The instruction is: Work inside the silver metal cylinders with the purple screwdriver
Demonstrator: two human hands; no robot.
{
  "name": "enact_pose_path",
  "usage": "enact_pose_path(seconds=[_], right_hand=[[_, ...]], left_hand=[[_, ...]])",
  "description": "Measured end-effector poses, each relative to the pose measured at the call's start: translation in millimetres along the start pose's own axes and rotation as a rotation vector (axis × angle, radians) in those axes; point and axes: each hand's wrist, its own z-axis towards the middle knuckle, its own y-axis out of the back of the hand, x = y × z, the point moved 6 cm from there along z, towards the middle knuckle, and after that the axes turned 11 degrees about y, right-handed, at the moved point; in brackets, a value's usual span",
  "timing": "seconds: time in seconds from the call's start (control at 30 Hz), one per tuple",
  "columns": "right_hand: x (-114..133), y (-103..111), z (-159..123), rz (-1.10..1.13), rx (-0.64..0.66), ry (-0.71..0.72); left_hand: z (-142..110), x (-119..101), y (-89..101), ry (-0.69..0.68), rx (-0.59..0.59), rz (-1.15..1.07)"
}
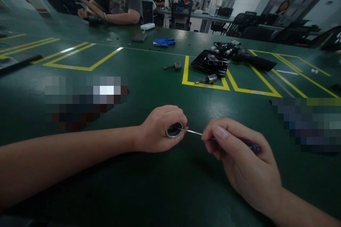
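Note:
In the head view, my left hand (160, 129) is wrapped round a metal cylinder (174, 130) whose round open end faces me. Most of the cylinder is hidden by the fingers. My right hand (239, 159) grips a screwdriver by its dark purple handle (255, 148). The thin metal shaft (194, 132) points left, and its tip reaches the cylinder's open end. Whether the tip touches anything inside cannot be made out. Both hands are above the green table (149, 191).
Beyond my hands lie two metal parts with thin shafts, one (174, 66) outside the yellow tape and one (209, 79) by it. Behind them are a black packet (211, 63), cabled items (226, 48) and a blue glove (164, 42). A person (119, 3) sits across the table.

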Motion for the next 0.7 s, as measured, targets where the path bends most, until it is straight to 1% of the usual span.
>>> enact_pose_path(seconds=[0.2, 0.4, 0.7], right_hand=[[-9, 1, 1, 0.140, -0.033, -0.122], [-14, 2, 4, 0.195, -0.088, -0.214], [-14, 2, 4, 0.256, -0.122, -0.230]], left_hand=[[0, -1, 1.4, 0.041, -0.029, -0.018], [1, -3, 2.1, 0.052, -0.036, -0.006], [1, -2, 1.6, 0.060, -0.037, 0.003]])
